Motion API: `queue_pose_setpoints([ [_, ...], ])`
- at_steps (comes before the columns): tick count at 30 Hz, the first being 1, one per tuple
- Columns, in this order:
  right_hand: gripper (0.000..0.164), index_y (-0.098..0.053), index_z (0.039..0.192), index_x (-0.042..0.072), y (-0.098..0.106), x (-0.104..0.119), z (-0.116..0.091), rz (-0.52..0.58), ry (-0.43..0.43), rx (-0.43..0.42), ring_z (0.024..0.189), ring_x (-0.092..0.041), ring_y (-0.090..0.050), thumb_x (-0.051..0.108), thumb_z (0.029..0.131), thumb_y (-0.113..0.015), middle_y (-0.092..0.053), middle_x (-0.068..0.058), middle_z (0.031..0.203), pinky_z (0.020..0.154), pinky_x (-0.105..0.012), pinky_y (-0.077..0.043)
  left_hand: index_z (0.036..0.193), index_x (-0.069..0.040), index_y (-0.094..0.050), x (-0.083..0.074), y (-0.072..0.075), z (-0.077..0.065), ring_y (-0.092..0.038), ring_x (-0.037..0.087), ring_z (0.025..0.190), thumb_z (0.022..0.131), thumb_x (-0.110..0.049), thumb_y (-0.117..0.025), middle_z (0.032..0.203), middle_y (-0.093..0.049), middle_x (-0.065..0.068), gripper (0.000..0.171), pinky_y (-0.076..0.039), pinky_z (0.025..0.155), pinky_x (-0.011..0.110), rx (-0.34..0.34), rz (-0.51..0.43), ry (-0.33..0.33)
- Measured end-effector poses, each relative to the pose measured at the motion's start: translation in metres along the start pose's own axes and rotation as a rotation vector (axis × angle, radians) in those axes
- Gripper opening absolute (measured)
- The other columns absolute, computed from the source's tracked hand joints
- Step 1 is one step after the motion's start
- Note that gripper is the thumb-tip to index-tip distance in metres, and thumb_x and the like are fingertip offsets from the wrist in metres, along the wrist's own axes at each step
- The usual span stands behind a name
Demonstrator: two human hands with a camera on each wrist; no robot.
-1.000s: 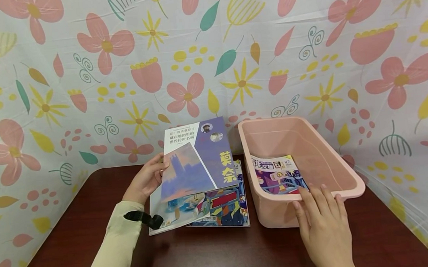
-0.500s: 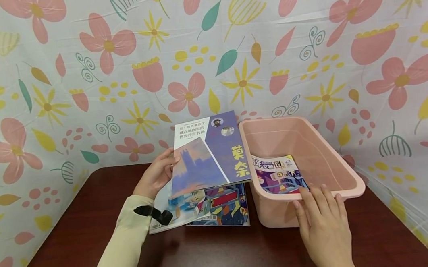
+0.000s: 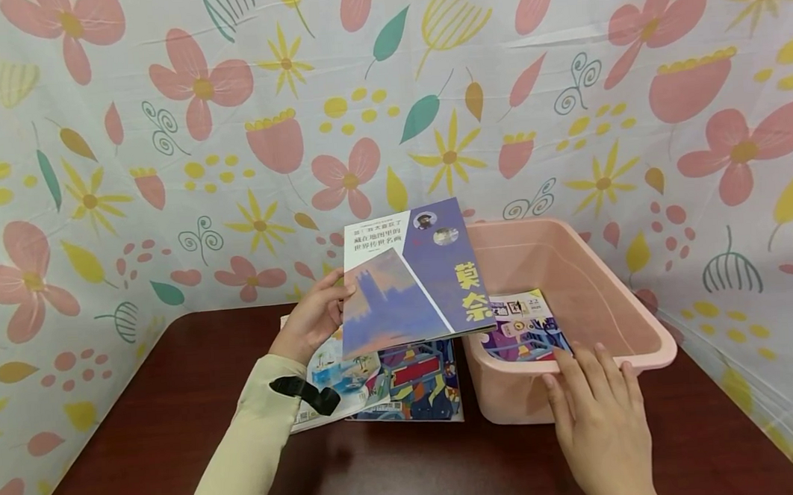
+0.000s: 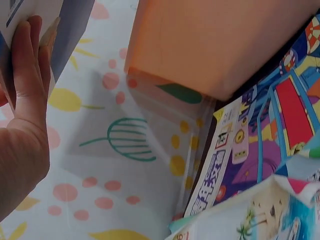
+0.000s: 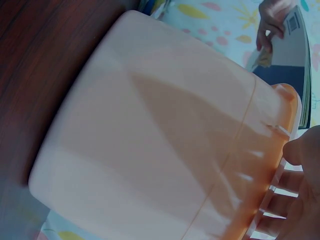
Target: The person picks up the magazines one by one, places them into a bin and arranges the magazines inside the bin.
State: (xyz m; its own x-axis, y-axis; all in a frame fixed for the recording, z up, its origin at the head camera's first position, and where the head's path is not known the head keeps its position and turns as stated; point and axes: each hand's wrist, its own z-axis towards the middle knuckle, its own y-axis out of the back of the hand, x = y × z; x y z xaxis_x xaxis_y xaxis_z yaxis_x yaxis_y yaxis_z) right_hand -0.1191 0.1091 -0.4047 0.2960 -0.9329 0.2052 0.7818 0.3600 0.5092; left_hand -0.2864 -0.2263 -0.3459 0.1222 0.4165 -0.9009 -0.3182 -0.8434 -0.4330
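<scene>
My left hand (image 3: 319, 315) pinches a purple and white book (image 3: 415, 284) by its left edge, thumb on the front cover. The book is tilted, raised above the table, and its right side overlaps the left rim of a pink plastic bin (image 3: 604, 296) in the head view. My right hand (image 3: 603, 416) holds the bin's front rim, fingers over the edge and thumb outside. Inside the bin lies a magazine (image 3: 525, 330) with a purple cover. Below the held book, a magazine with a beach picture (image 3: 350, 381) lies over a dark blue, colorful magazine (image 3: 420, 384).
A dark reddish-brown table (image 3: 408, 471) carries the bin and the magazines. Close behind it hangs a white cloth (image 3: 354, 78) with flower prints. A black strap (image 3: 306, 394) goes round the left sleeve.
My left hand has carried the book to the right and slightly up, from above the magazines to the bin's left rim. The right hand stays on the front rim.
</scene>
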Motion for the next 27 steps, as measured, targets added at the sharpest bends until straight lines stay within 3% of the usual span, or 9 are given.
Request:
queue_pose_setpoints([
  [8, 0.056, -0.060, 0.118, 0.001, 0.000, 0.000, 0.000, 0.002, 0.002, -0.001, 0.122, -0.046, -0.043, 0.048, 0.102, -0.033, -0.056, -0.022, 0.121, 0.111, -0.058, -0.019, 0.155, -0.011, -0.012, 0.002, -0.016, 0.004, -0.053, 0.001, 0.060, 0.097, 0.001, -0.047, 0.124, -0.044, 0.000, 0.069, -0.040, 0.048, 0.014, 0.019, 0.017, -0.008],
  [18, 0.059, -0.060, 0.119, 0.002, 0.002, 0.000, 0.001, 0.005, 0.004, 0.003, 0.122, -0.046, -0.043, 0.050, 0.103, -0.031, -0.056, -0.022, 0.119, 0.110, -0.059, -0.021, 0.150, -0.008, -0.028, 0.008, -0.036, 0.015, -0.049, 0.004, 0.053, 0.097, 0.001, -0.048, 0.082, -0.056, -0.004, 0.058, -0.035, 0.045, 0.019, 0.046, 0.028, -0.011],
  [27, 0.059, -0.061, 0.119, 0.002, 0.002, 0.001, 0.000, 0.004, 0.003, 0.006, 0.122, -0.045, -0.043, 0.050, 0.102, -0.032, -0.057, -0.022, 0.121, 0.111, -0.058, -0.020, 0.145, -0.008, -0.035, 0.014, -0.053, 0.023, -0.047, 0.006, 0.051, 0.097, 0.000, -0.050, 0.073, -0.055, -0.005, 0.051, -0.033, 0.046, 0.022, 0.038, 0.044, 0.002],
])
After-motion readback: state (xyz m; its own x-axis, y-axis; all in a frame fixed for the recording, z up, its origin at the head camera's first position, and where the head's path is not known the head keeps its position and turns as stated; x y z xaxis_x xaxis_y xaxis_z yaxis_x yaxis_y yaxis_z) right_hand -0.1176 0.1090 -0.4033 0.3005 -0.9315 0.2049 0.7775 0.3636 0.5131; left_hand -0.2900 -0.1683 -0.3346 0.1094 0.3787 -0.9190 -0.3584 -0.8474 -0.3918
